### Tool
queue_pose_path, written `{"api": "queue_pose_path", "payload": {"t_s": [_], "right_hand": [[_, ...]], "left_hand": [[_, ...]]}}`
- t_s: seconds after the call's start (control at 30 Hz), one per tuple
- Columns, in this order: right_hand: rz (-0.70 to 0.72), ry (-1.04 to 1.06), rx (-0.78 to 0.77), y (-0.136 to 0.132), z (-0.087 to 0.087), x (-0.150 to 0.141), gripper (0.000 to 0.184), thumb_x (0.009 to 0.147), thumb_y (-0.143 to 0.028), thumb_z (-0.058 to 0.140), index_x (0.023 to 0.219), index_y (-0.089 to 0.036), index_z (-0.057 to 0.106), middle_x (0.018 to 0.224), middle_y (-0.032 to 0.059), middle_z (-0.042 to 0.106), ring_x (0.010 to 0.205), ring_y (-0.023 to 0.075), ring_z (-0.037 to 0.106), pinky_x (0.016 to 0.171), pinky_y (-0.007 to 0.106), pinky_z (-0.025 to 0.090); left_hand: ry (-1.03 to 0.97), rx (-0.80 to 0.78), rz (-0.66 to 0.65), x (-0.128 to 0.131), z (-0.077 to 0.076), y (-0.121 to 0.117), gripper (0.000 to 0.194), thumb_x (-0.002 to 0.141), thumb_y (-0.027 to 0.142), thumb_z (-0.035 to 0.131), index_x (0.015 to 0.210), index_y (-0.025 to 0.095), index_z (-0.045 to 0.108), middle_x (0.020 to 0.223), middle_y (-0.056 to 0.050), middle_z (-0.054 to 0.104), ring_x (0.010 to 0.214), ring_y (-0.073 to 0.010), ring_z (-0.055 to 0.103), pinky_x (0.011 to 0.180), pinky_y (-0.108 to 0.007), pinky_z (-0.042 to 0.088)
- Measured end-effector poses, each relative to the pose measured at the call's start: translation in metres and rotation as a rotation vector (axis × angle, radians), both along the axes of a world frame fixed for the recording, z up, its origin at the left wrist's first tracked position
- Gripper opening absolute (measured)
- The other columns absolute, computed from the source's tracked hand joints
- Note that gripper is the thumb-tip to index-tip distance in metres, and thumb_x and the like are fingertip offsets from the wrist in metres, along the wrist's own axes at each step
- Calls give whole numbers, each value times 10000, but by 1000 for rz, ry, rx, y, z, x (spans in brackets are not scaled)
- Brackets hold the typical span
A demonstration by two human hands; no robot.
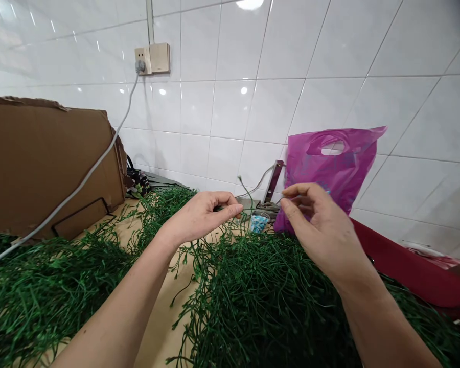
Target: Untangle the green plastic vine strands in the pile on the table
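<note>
dark green stems [268,286] — purple bag [329,168] — brown cardboard [46,163]

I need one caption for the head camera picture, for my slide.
Left hand and right hand raised above heaped green stems, a purple bag before a white tiled wall.

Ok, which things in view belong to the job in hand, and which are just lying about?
Likely in the job:
green stems near left hand and right hand
possibly cup of blue-and-white pieces

Apparently just lying about:
purple bag
cardboard box
red flat item
</note>
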State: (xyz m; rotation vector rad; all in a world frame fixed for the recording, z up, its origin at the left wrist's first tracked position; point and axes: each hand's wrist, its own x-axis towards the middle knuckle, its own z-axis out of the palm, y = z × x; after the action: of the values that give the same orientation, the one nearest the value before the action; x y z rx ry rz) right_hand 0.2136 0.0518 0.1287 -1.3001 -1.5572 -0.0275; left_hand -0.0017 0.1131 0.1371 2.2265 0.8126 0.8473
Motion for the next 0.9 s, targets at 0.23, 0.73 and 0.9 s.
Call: {"api": "queue_pose_path", "payload": {"t_s": [0.23, 0.73, 0.9], "right_hand": [[221, -443, 196, -4, -5, -20, 241, 971, -184, 540, 1174, -216, 667, 1258, 76, 695, 1299, 241, 527, 1118, 423, 401], [231, -216, -174, 6, -12, -21, 217, 951, -199, 401, 929, -227, 616, 808, 22, 675, 702, 175, 590, 666, 307, 448], [-135, -237, -93, 23, -17, 16, 221, 838, -122, 415, 774, -226, 600, 788, 73, 665, 733, 229, 594, 700, 367, 429]], "left_hand": [[-31, -21, -87, -5, 3, -2, 292, 953, 419, 539, 819, 176, 629, 737, 30, 540, 676, -115, 436, 659, -251, 354], [-38, -71, -181, -2, -1, -1, 319, 950, 424, 551, 746, 179, 536, 668, 63, 361, 618, -100, 321, 603, -247, 288], [-55, -117, -287, -8, 5, -7, 289, 940, 408, 571, 769, 175, 582, 690, 44, 442, 641, -106, 372, 617, -250, 318]]}}
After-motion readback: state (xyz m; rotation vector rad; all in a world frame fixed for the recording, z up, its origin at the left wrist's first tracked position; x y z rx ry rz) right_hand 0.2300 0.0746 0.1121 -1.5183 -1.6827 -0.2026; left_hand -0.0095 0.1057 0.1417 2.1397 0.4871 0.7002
